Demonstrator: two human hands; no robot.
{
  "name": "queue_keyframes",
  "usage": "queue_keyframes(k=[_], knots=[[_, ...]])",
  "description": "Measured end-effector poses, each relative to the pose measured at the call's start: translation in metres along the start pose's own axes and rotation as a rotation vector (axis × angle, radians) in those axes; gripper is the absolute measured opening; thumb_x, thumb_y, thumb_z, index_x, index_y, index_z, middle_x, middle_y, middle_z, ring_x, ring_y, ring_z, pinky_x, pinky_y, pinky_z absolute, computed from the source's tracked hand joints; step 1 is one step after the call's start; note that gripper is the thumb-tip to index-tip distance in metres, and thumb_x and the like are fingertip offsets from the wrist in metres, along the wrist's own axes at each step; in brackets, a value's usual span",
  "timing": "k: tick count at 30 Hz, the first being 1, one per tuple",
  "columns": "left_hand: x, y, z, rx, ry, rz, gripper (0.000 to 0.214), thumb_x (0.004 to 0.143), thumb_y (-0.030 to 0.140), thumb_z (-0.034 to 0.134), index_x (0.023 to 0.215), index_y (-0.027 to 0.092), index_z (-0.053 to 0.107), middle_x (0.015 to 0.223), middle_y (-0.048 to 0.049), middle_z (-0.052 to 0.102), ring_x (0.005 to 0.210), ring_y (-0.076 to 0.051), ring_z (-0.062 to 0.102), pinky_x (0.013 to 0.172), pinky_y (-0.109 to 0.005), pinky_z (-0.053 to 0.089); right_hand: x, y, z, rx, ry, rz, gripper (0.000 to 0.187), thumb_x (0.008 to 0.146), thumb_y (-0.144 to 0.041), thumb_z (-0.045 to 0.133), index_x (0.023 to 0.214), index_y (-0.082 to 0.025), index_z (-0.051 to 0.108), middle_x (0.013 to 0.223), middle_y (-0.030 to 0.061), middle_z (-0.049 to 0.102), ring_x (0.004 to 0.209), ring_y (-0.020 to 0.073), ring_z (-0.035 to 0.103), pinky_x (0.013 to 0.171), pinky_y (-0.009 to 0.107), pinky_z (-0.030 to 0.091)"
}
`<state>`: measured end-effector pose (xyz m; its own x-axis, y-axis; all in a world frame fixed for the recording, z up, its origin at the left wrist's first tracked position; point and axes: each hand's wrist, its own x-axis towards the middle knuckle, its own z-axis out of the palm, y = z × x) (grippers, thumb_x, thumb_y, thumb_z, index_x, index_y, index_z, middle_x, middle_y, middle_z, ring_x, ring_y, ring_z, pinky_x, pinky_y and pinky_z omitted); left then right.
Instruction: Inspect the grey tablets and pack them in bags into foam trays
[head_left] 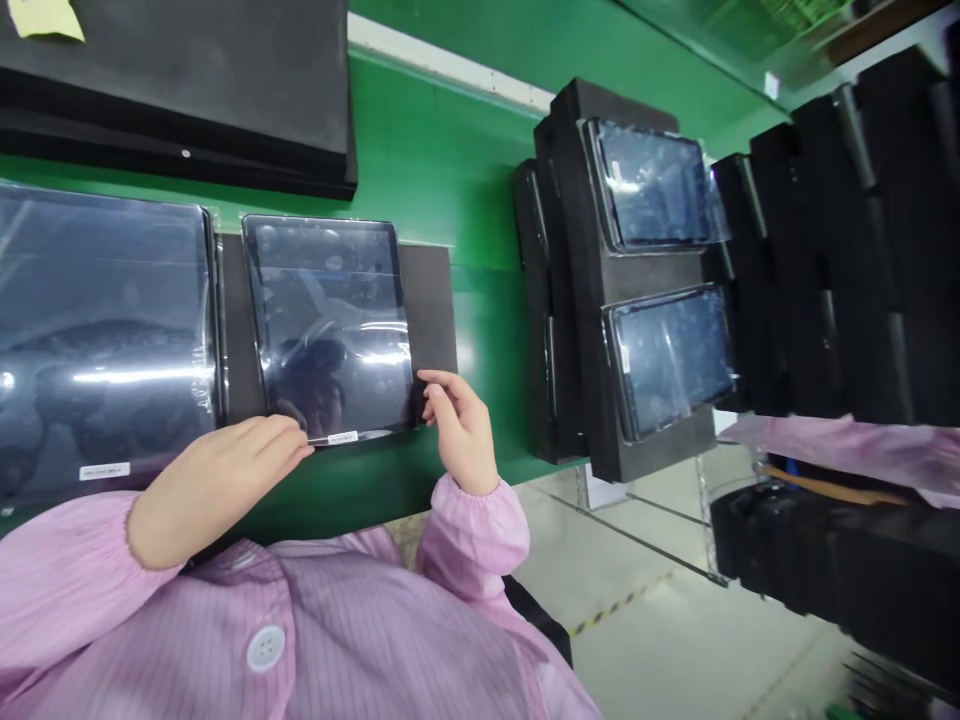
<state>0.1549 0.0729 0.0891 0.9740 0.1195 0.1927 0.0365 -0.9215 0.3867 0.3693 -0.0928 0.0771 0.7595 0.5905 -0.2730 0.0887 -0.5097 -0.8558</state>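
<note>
Two hands, both on the near side of one tablet [330, 330], which lies screen up between and just forward of them. Left hand [217, 480]: fingers together, slightly bent, tips touching the tablet's near edge toward its left corner; can't tell if it actually grips. Right hand [465, 430]: part open, index extended, thumb a small gap off, tips right beside the tablet's right edge, nothing seen between them; contact unclear.

Tablet sits on a black pad [431, 310] on the green desk [480, 190]. One white label [343, 438] on its near edge, just right of the left fingertips.

Forward-left of the left hand: one bigger tablet [97, 330], screen up, also with one white label [105, 471]. Beyond it: a stack of black slabs [180, 95], at least two layers, one yellow note [46, 18] on top.

Right of the right hand, well apart: a black tray [660, 270] bearing two tablets, far one [656, 185] and near one [671, 360]. So four screens face up in total. Farther right: more black trays [817, 270], too merged to count, and another person's pink sleeve [862, 450].
</note>
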Motion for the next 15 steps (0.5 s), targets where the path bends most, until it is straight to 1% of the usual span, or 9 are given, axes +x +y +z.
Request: queue_keyframes(k=[1, 3, 5, 6, 8, 10, 11, 13, 15], knots=[[-0.004, 0.001, 0.001, -0.016, 0.033, -0.083, 0.024, 0.103, 0.024, 0.044, 0.094, 0.015, 0.064, 0.092, -0.0044, 0.071, 0.079, -0.018, 0.069, 0.072, -0.031, 0.052, 0.001, 0.001, 0.000, 0.027, 0.017, 0.001, 0.029, 0.092, -0.034, 0.051, 0.108, -0.017, 0.069, 0.075, 0.0021, 0.063, 0.061, 0.0141, 0.056, 0.059, 0.029, 0.049], [-0.013, 0.002, 0.003, -0.047, 0.109, -0.304, 0.021, 0.103, 0.030, 0.047, 0.097, 0.018, 0.063, 0.092, -0.0007, 0.073, 0.078, -0.015, 0.071, 0.068, -0.026, 0.052, 0.001, 0.001, 0.002, 0.031, 0.045, -0.033, 0.028, 0.093, -0.033, 0.051, 0.110, -0.017, 0.068, 0.078, 0.0023, 0.062, 0.060, 0.0133, 0.054, 0.057, 0.028, 0.048], [-0.024, 0.004, 0.005, -0.082, 0.141, -0.491, 0.018, 0.103, 0.033, 0.049, 0.099, 0.022, 0.063, 0.092, 0.0027, 0.075, 0.075, -0.013, 0.073, 0.065, -0.022, 0.053, -0.001, -0.002, 0.004, -0.006, 0.053, -0.115, 0.027, 0.094, -0.029, 0.049, 0.110, -0.018, 0.069, 0.085, 0.0039, 0.062, 0.064, 0.0135, 0.055, 0.058, 0.028, 0.048], [-0.029, 0.006, 0.006, -0.101, 0.150, -0.539, 0.018, 0.102, 0.034, 0.050, 0.099, 0.023, 0.063, 0.094, 0.0033, 0.076, 0.075, -0.013, 0.073, 0.064, -0.022, 0.053, -0.002, -0.004, 0.007, -0.031, 0.053, -0.170, 0.027, 0.095, -0.028, 0.049, 0.110, -0.019, 0.070, 0.089, 0.0049, 0.063, 0.067, 0.0144, 0.057, 0.061, 0.029, 0.050], [-0.035, 0.008, 0.008, -0.121, 0.162, -0.534, 0.015, 0.101, 0.033, 0.052, 0.097, 0.024, 0.062, 0.100, 0.0028, 0.077, 0.081, -0.015, 0.075, 0.067, -0.022, 0.056, -0.005, -0.010, 0.016, -0.104, 0.055, -0.291, 0.029, 0.096, -0.024, 0.047, 0.112, -0.019, 0.071, 0.095, 0.0073, 0.065, 0.080, 0.0180, 0.062, 0.071, 0.033, 0.054], [-0.037, 0.010, 0.010, -0.103, 0.192, -0.441, 0.009, 0.099, 0.028, 0.054, 0.097, 0.023, 0.061, 0.104, 0.0008, 0.078, 0.087, -0.017, 0.075, 0.075, -0.024, 0.057, -0.009, -0.017, 0.030, -0.219, 0.047, -0.412, 0.032, 0.097, -0.022, 0.047, 0.117, -0.018, 0.071, 0.106, 0.0115, 0.068, 0.098, 0.0233, 0.063, 0.087, 0.040, 0.054], [-0.036, 0.011, 0.011, -0.078, 0.211, -0.386, 0.005, 0.098, 0.023, 0.056, 0.097, 0.022, 0.061, 0.104, -0.0005, 0.078, 0.088, -0.018, 0.076, 0.077, -0.025, 0.057, -0.010, -0.022, 0.038, -0.285, 0.025, -0.461, 0.035, 0.097, -0.021, 0.046, 0.122, -0.016, 0.069, 0.115, 0.0145, 0.068, 0.108, 0.0265, 0.061, 0.096, 0.045, 0.052], [-0.034, 0.011, 0.017, -0.006, 0.259, -0.285, 0.008, 0.094, 0.015, 0.061, 0.101, 0.020, 0.062, 0.102, -0.0028, 0.078, 0.083, -0.017, 0.076, 0.077, -0.025, 0.056, -0.013, -0.031, 0.056, -0.394, -0.064, -0.518, 0.044, 0.097, -0.020, 0.042, 0.135, -0.010, 0.060, 0.139, 0.0211, 0.059, 0.131, 0.0325, 0.051, 0.110, 0.053, 0.043], [-0.034, 0.011, 0.024, 0.068, 0.303, -0.192, 0.020, 0.088, 0.008, 0.067, 0.105, 0.019, 0.062, 0.099, -0.0049, 0.079, 0.077, -0.016, 0.075, 0.074, -0.026, 0.056, -0.014, -0.040, 0.070, -0.438, -0.201, -0.546, 0.054, 0.097, -0.019, 0.037, 0.148, -0.004, 0.045, 0.156, 0.0231, 0.043, 0.149, 0.0331, 0.034, 0.119, 0.056, 0.033]])
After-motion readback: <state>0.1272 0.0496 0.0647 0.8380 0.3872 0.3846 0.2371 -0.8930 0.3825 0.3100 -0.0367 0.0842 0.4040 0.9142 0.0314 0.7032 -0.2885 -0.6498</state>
